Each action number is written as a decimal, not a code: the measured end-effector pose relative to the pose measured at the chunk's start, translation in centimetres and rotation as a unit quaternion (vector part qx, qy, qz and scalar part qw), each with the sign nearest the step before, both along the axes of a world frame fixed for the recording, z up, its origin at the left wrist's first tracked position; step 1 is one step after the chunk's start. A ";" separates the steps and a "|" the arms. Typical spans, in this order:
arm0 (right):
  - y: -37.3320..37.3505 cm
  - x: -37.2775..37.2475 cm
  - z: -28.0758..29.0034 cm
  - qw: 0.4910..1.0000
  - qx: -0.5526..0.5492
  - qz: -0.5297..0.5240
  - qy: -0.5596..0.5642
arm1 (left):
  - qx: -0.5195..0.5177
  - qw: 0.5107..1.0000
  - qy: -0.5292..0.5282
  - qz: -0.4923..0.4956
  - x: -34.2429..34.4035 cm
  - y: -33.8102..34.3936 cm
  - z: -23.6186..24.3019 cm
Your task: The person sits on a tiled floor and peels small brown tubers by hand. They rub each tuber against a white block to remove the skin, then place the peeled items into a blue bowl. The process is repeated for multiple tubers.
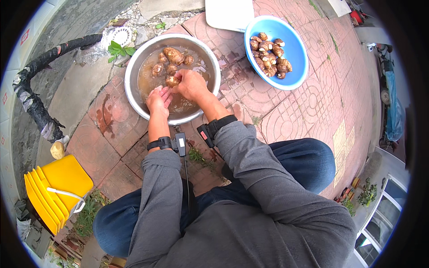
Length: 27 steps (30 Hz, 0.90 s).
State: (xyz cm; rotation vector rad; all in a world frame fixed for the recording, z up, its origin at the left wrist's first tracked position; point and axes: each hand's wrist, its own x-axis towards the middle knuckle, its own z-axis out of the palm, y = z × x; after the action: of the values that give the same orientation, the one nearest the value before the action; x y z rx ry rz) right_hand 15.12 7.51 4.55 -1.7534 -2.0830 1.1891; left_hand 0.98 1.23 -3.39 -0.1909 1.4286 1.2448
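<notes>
Right grip (pixel 193 85) holds one tuber (pixel 171 81) near five others (pixel 174 56).

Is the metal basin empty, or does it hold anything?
Not empty: the metal basin holds cloudy brown water and several tubers.

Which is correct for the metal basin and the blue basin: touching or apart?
Apart: the head view plainly shows reddish paving between the metal basin and the blue basin.

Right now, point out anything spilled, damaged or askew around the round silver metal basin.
Dark, wet-looking patches mark the reddish patterned paving tiles left of the round silver metal basin, possibly splashed water. Farther left, the bent, black-wrapped pipe looks damaged: its covering is ragged, with pale patches showing.
</notes>
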 end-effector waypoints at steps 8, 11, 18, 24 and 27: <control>1.8 1.6 -0.2 0.992 -0.038 -0.099 0.071 | -0.039 0.998 0.024 -0.046 -0.6 0.5 1.5; 2.7 3.6 -0.5 0.904 -0.128 -0.294 0.283 | -0.043 0.992 0.061 -0.101 0.3 0.6 2.2; 8.6 17.5 -0.1 0.627 -0.069 -0.544 0.553 | -0.033 0.993 0.075 -0.090 3.1 1.7 1.7; 9.4 16.9 0.4 0.682 -0.068 -0.542 0.486 | -0.012 0.993 0.103 -0.065 3.1 2.0 0.5; 8.3 9.7 -1.3 0.859 -0.090 -0.358 0.354 | -0.021 0.996 0.070 -0.048 2.4 1.9 0.7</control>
State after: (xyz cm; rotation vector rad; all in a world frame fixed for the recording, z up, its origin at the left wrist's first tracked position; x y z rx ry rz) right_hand 24.81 15.85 3.22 -1.5658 -0.8157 1.4689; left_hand 3.42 3.08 -2.65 -0.0628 1.5673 1.1696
